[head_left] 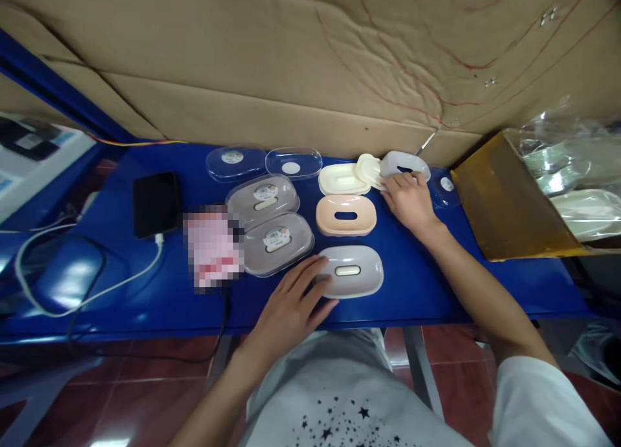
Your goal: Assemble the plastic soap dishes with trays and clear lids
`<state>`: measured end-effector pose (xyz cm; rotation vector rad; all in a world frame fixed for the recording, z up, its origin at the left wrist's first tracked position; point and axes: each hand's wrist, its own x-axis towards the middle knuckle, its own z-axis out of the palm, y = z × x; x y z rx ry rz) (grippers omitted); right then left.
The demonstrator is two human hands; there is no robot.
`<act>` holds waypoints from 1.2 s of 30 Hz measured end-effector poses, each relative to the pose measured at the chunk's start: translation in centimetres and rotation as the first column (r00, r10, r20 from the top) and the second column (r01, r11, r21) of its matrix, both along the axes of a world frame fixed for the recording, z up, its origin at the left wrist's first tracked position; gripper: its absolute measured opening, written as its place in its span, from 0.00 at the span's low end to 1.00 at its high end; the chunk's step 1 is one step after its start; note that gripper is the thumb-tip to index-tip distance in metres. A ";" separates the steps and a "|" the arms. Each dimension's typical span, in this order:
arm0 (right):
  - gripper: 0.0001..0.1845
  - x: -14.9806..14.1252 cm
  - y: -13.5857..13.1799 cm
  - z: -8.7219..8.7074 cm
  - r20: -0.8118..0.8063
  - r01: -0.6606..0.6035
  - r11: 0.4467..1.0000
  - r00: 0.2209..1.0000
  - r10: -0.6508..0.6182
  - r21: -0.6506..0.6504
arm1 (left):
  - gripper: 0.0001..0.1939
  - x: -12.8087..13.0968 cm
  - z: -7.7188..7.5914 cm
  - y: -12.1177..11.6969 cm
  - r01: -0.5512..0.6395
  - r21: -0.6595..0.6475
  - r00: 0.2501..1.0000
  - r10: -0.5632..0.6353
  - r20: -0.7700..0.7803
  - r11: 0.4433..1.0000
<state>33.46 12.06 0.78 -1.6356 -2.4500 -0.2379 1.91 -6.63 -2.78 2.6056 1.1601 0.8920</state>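
Observation:
My left hand (297, 297) lies with its fingers apart at the left end of a light grey oval soap dish (371, 273), touching it. A cream insert shows in the slot of that dish. My right hand (410, 200) reaches to the back, its fingers bent beside cream plastic pieces (369, 169) and another grey dish (407, 162) with an open slot. What its fingertips pinch is hidden. Between the hands sits a peach oval dish (346, 226) with an open slot. Behind it is a cream oval dish (334, 178).
Two lidded grey dishes (272, 207) with labels stand at left, with clear lids (294, 165) behind. Another clear lid (445, 187) lies right of my right hand. A cardboard box (504, 207) holds wrapped pieces. A phone (156, 204) with a white cable lies at left.

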 end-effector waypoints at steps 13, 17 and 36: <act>0.29 1.2 -8.7 0.5 -0.399 -0.111 0.990 0.915 0.067 -0.088 | 0.14 -0.1 -0.1 0.1 0.067 -0.047 0.997 -0.066 0.038 0.997; 0.40 1.6 -12.2 -1.8 -0.208 -0.054 0.989 0.978 0.024 -0.140 | 0.13 -0.1 0.0 0.1 0.063 -0.057 0.997 -0.060 0.052 0.996; 0.27 -1.0 -18.2 -1.0 -0.920 0.326 0.922 0.252 -0.299 -0.210 | 0.29 -0.3 -0.4 -0.5 0.027 -0.106 0.998 -0.021 0.061 0.994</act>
